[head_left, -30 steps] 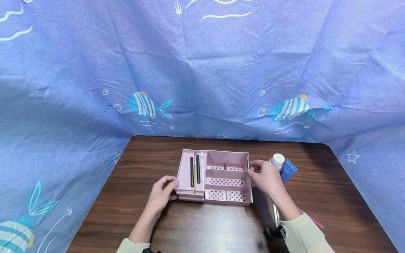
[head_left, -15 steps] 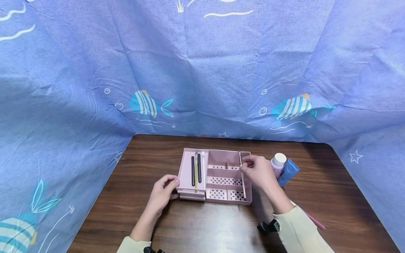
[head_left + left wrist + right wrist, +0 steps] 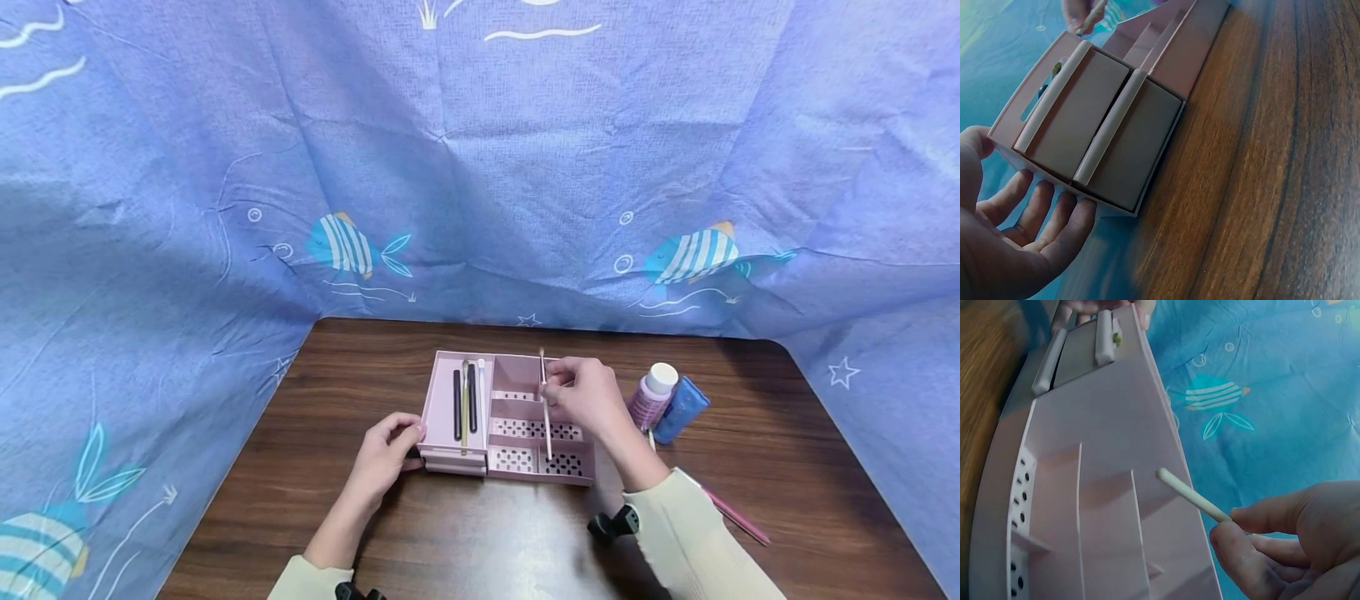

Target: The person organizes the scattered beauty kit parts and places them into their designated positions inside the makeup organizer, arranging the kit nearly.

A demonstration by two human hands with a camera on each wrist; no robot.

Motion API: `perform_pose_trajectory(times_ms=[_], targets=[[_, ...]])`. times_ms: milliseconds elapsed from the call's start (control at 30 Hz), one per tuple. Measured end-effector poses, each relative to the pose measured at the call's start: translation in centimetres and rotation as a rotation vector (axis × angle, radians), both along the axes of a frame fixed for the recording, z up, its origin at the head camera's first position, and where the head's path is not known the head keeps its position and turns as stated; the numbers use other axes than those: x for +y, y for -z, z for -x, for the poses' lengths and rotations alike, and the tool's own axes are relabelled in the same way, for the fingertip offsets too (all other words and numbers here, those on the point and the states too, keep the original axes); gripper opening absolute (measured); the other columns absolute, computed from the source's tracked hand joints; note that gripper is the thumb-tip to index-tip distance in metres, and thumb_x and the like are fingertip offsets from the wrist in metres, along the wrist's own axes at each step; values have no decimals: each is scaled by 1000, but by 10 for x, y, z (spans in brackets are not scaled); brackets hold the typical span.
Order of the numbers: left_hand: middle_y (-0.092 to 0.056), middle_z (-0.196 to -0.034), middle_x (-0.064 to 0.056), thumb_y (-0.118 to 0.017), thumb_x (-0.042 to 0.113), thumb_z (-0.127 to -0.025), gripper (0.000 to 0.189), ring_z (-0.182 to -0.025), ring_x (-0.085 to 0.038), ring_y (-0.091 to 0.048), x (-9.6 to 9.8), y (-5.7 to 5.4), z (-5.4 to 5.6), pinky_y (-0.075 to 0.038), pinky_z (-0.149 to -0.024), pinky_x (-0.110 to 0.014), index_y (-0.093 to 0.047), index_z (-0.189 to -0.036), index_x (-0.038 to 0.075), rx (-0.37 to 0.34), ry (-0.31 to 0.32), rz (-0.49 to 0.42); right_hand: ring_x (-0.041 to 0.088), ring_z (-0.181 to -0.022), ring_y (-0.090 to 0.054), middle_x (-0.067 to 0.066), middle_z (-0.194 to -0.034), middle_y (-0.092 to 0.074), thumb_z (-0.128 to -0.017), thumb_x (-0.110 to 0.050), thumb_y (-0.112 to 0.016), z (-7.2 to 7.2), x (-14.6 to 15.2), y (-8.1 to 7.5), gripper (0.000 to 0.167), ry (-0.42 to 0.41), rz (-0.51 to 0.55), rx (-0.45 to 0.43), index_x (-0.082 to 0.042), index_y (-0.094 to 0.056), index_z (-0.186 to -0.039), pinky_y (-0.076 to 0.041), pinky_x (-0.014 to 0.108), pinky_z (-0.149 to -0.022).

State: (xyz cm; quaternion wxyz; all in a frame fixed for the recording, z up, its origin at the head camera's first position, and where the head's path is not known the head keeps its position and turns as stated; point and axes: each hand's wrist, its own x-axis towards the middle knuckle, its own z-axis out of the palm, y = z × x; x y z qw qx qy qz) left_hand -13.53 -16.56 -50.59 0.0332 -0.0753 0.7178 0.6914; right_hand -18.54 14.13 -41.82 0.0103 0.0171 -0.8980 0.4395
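A pink desk organizer stands on the table, with two drawers under its flat left top and open compartments on the right. My left hand grips its left end, thumb at the top corner and fingers against the side. Pinched between thumb and fingers of my right hand is a slender makeup brush with a pale handle, bristles up, over the compartments. On the flat top lie two black sticks, an olive-handled brush and a white stick.
Right of the organizer a white-capped bottle stands beside a blue tube. Nearer the right sleeve, a thin pink stick lies on the wooden table. A blue fish-print cloth hangs behind and at both sides.
My right hand has carried the brush leftward from the organizer's right edge to over the middle of the compartments. The left hand keeps its grip on the left end.
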Motion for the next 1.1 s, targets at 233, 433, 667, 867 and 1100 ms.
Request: perform_pose_trajectory(times_ms=[233, 433, 667, 867, 1100], targets=[[-64, -98, -9, -63, 8, -98, 18, -92, -19, -63, 1, -2, 0, -64, -75, -44, -66, -112, -3, -17, 2, 9, 13, -64, -71, 7, -85, -76, -83, -7, -77, 7, -16, -5, 26, -50, 87, 14, 0, -76, -108, -62, 31, -65], [-63, -99, -10, -63, 9, -98, 21, -93, -19, -62, 2, -4, 0, -64, -74, -44, -66, -115, -2, -9, 6, 27, 21, -64, -73, 15, -90, -75, -83, -1, -74, 11, -30, -10, 29, -92, 227, -44, 6, -72, -112, -63, 32, -58], [-63, -101, -11, -63, 12, -97, 25, -94, -19, -61, 2, -8, -2, -64, -72, -43, -65, -119, -1, -8, 6, 62, 21, -63, -72, 12, -90, -74, -82, -1, -76, 12, -50, -14, 30, -102, 277, -75, 4, -72, -112, -64, 37, -61], [-63, -101, -11, -62, 10, -96, 25, -94, -19, -61, 2, -9, -1, -64, -70, -42, -66, -118, -1, -11, -2, 63, 21, -62, -72, 14, -91, -73, -83, 3, -76, 13, -67, -19, 32, -131, 327, -84, 5, -70, -114, -64, 38, -61], [-62, -100, -10, -62, 11, -97, 25, -92, -18, -61, 4, -11, -2, -64, -72, -41, -65, -118, -2, 1, 4, 71, 18, -57, -70, 13, -91, -73, -83, 3, -76, 16, -80, -19, 35, -131, 351, -103, 4, -68, -118, -64, 39, -61]])
